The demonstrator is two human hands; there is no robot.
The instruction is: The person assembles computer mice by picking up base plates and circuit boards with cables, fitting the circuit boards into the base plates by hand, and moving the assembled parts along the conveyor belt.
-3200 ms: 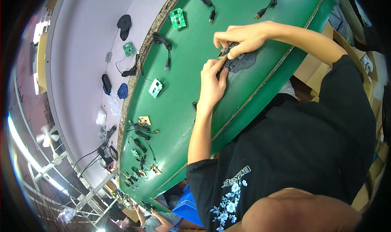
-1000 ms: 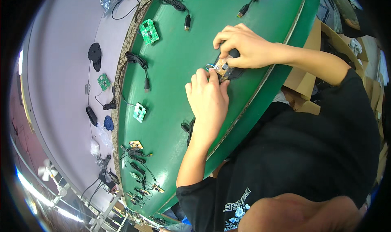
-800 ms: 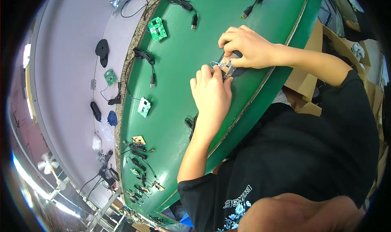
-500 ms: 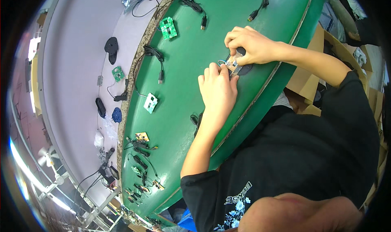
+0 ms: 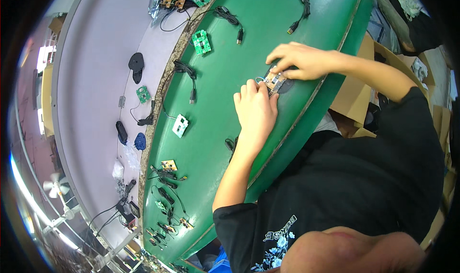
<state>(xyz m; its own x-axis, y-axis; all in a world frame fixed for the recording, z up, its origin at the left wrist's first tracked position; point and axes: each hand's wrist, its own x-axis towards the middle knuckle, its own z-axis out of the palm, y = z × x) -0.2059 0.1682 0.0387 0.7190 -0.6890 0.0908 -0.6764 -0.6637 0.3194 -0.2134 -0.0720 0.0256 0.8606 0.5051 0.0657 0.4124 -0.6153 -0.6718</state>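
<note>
The person leaned over the green belt (image 5: 225,129), both hands met over one small thing: a little circuit board (image 5: 274,82) lying on a dark pad (image 5: 287,86) near the belt's close edge. The left hand (image 5: 255,109) lay palm down with its fingertips curled in against the board's near side, pinching or steadying it. The right hand (image 5: 302,60) arched over from the far side, fingers bent and closed down on the board's other end. Neither hand was spread wide (how firmly each one gripped, I could not tell from where I stood).

Judging by its look, the board would be light, thin and stiff, with small parts on top that seemed easy to knock; the bare edges looked the safest place to take hold, not the populated face.

Further along the belt lay a green circuit board (image 5: 201,41), a white bracket-like piece (image 5: 180,125) and several coiled black cables (image 5: 187,74), all well apart from the hands. Beyond the belt's rim, on the pale table (image 5: 96,71), sat a black mouse shell (image 5: 136,64).
</note>
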